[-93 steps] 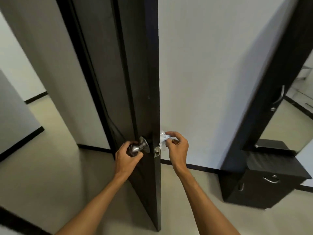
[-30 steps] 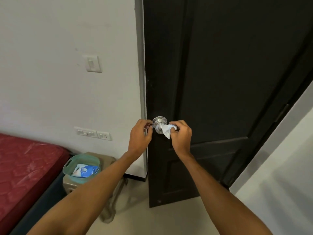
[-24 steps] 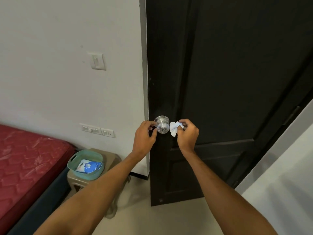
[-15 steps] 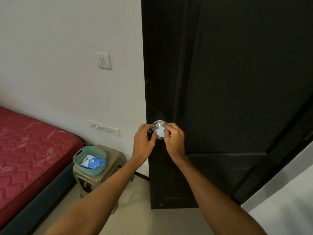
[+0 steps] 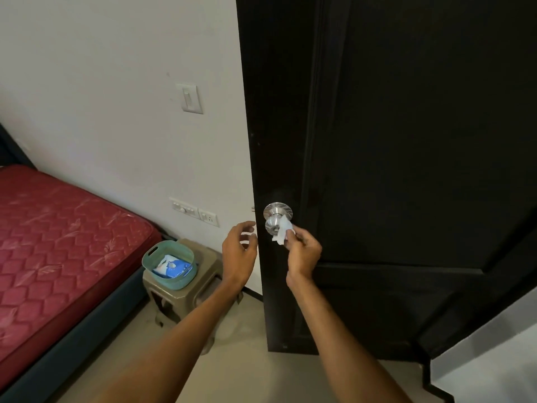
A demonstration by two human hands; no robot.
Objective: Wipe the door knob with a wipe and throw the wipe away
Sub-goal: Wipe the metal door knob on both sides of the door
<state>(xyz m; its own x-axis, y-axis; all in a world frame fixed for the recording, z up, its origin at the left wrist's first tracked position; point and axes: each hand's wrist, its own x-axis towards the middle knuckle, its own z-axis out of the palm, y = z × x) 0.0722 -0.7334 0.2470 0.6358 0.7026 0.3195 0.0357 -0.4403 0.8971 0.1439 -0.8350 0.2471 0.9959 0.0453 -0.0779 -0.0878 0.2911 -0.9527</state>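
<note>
One wipe [image 5: 281, 234] pinched by R hand [image 5: 303, 253], touching knob [image 5: 273, 222].

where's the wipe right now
Head view, just right of centre: the wipe is pinched in the right hand, at the lower right side of the door knob.

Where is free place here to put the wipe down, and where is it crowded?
The red mattress is bare as far as seen, bordered by wall and stool. The floor between stool and door is free. Crowded: the stool top, mostly taken by the teal basket.
</note>
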